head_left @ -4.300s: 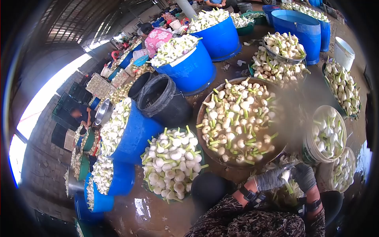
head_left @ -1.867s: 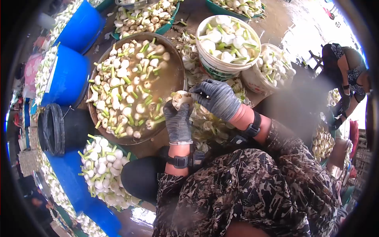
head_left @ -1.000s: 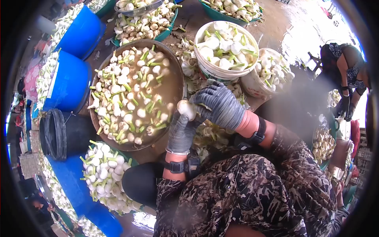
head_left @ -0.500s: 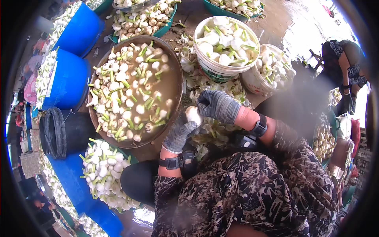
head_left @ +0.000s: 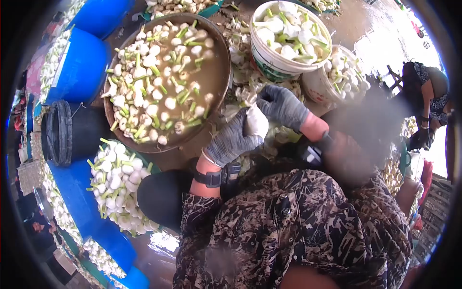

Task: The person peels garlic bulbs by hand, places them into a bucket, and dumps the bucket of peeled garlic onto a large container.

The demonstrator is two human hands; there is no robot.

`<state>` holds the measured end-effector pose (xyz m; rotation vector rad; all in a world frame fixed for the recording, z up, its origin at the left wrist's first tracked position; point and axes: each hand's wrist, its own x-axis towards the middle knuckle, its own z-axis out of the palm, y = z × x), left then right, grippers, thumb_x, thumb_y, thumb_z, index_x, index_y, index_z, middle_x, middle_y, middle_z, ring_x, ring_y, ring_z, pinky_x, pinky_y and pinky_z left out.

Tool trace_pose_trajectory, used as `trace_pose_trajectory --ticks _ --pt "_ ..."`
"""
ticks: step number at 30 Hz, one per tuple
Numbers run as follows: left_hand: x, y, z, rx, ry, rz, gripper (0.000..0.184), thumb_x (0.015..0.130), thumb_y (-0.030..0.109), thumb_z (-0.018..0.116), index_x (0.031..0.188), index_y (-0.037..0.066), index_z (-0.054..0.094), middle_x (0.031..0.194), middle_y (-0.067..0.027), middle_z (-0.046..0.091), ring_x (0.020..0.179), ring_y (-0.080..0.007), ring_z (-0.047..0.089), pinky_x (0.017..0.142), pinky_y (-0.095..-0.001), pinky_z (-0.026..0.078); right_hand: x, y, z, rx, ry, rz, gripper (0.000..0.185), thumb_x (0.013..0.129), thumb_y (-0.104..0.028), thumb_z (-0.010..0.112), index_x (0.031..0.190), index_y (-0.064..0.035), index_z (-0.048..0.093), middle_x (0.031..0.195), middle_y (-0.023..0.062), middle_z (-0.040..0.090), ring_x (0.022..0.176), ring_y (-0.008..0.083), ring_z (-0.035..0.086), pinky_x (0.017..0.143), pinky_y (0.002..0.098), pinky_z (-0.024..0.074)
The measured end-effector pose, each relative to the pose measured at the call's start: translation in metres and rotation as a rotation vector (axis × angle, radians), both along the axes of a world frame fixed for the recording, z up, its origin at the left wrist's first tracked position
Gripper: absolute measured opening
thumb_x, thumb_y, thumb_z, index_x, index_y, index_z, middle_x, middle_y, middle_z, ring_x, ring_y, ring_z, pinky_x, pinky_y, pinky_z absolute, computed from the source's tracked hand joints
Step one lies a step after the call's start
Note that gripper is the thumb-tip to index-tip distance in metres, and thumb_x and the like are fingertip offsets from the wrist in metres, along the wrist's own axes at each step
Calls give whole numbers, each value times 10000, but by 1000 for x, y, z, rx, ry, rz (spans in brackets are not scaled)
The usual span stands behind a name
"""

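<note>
1 bulb (head_left: 256, 121), long axis pointing roughly forward, is gripped by the left hand (head_left: 234, 140); just beside, the right hand (head_left: 285, 106) is curled closed, contents unconfirmed.

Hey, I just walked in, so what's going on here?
Someone seated holds a pale garlic-like bulb in their gloved left hand. The gloved right hand is curled close beside it; whether it grips anything is unclear. Ahead, a wide round pan holds more bulbs in murky water, some with green stems. Beyond the right hand, a white bucket is full of cleaner-looking ones.
</note>
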<state>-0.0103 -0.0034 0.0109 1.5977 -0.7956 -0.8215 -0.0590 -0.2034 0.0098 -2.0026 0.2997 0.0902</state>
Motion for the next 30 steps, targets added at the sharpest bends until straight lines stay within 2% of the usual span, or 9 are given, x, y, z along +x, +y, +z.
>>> trace_pose_trajectory --ticks 2,4,9,13,16,20,22,29,30 --pt "4 1 -5 55 -43 -8 689 789 250 708 1360 11 406 1211 -92 547 1128 -189 516 998 -339 413 0 -8 -2 17 -10 75 291 881 -250 645 1036 -4 631 794 141 646 722 134 579 672 343 492" --pt "10 1 -19 -204 -11 92 794 778 363 714 1408 29 366 1243 -58 528 1109 -175 518 991 -334 410 2 -7 15 446 167 -80 378 897 -323 649 1097 -5 614 838 141 657 747 149 590 713 345 495" --pt "25 -3 -8 -236 25 189 672 817 268 701 1354 9 391 1279 -110 485 1216 -204 449 1054 -348 354 -7 7 20 -102 -143 138 335 857 -243 696 1086 -18 601 869 178 664 765 295 641 719 390 502" --pt "8 -7 -13 -64 218 466 400 861 143 632 1219 3 519 1158 -97 565 1086 -198 548 986 -316 419 -7 16 3 -77 -136 -15 298 882 -186 639 1093 22 605 851 178 668 709 269 647 677 361 505" --pt "17 -13 -20 99 -297 251 503 905 177 608 1347 5 440 1273 -99 550 1149 -181 531 1008 -319 414 -5 8 11 201 27 -124 300 912 -184 603 1108 44 600 847 137 674 710 190 642 651 337 511" --pt "10 -17 -8 -65 -182 250 521 895 152 625 1353 6 423 1273 -99 537 1158 -178 534 997 -304 443 5 3 -7 590 91 -290 243 934 -177 578 1066 22 622 838 63 664 676 110 605 578 266 510" --pt "6 -21 -21 -297 363 342 538 903 177 633 1363 13 406 1270 -92 530 1154 -170 536 969 -305 477 8 0 0 624 145 -329 205 934 -179 585 1025 -1 629 816 29 651 633 89 578 540 252 491" --pt "-10 -23 -17 -417 334 259 504 937 162 580 1394 61 395 1334 -124 499 1171 -281 531 983 -431 486 19 -37 -82 484 -120 -447 197 941 -183 559 1013 -12 625 807 55 652 619 148 584 558 304 490" --pt "-5 -19 -21 -566 834 280 465 967 179 516 1401 64 391 1358 -148 483 1180 -313 528 1006 -487 456 17 -46 -54 674 101 -573 240 934 -214 553 1024 -3 625 850 129 665 720 182 624 650 311 505"
